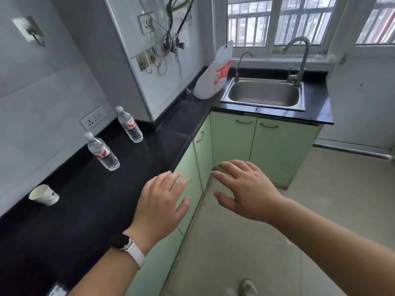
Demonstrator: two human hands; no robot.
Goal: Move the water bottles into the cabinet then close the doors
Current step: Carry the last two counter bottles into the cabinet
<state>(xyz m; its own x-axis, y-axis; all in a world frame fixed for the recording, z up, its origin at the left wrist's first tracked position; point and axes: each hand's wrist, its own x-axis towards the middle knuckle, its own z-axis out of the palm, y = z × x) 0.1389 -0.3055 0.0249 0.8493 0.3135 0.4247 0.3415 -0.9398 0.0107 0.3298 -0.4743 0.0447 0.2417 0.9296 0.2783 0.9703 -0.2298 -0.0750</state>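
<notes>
Two clear water bottles with red-and-white labels stand upright on the black countertop (85, 199) near the wall: one (102, 151) closer to me, the other (129, 124) further back. Pale green cabinet doors (192, 167) run below the counter edge, all shut. My left hand (162, 201), with a watch on its wrist, hovers open over the counter's front edge. My right hand (245, 193) is open too, fingers spread, held in the air in front of the cabinet doors. Neither hand touches anything.
A paper cup (44, 195) lies on its side at the counter's left. A white plastic bag (215, 75) leans in the corner beside the steel sink (264, 94) with its taps. More green doors (256, 144) sit under the sink. The tiled floor (235, 242) spreads to the right.
</notes>
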